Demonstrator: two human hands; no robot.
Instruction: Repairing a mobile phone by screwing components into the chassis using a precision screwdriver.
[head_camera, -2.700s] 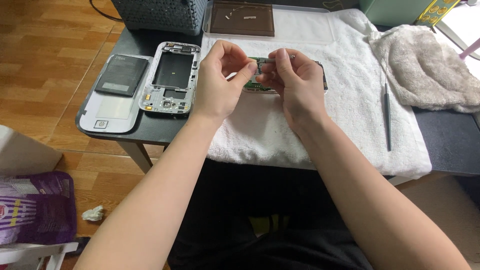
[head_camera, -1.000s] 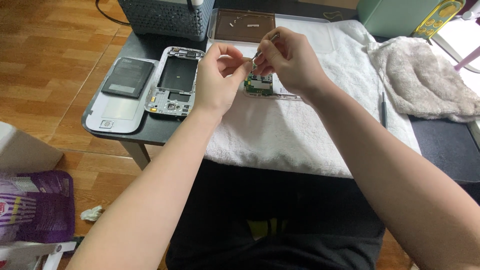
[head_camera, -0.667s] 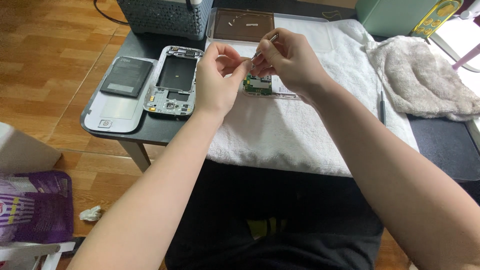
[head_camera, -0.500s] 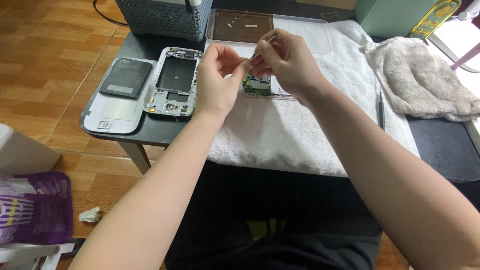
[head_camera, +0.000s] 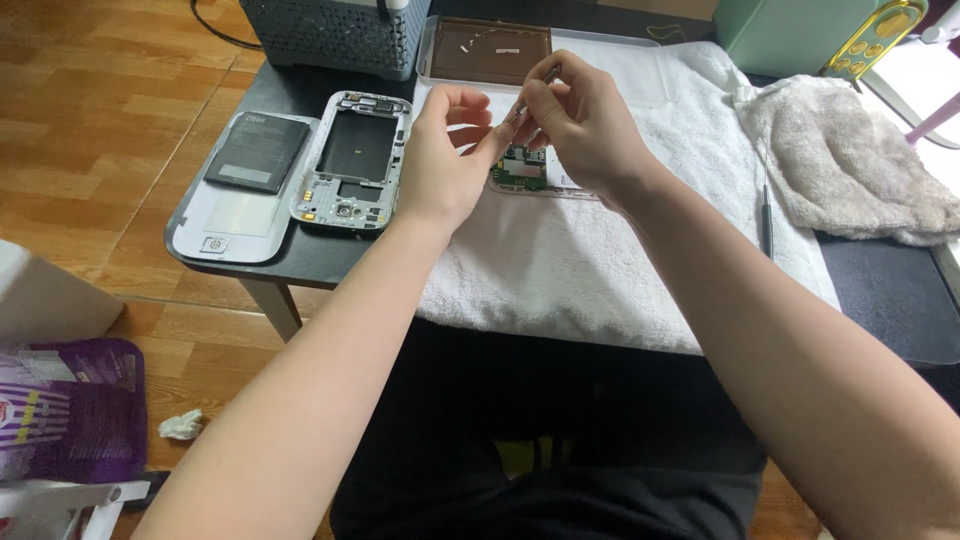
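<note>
Grey phone frame (head_camera: 355, 160) lay untouched at your left on the dark table (head_camera: 300, 255). Your left hand (head_camera: 445, 165) steadied, empty, while your right hand (head_camera: 580, 120), now lifted from the circuit board (head_camera: 522, 172) on the white towel (head_camera: 590, 260), pinched thin tweezers (head_camera: 528, 100).

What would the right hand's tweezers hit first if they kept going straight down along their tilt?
Probably the circuit board on the white towel; the tweezers in the right hand point down-left there, past the left hand's fingertips. Depth unclear.
</note>
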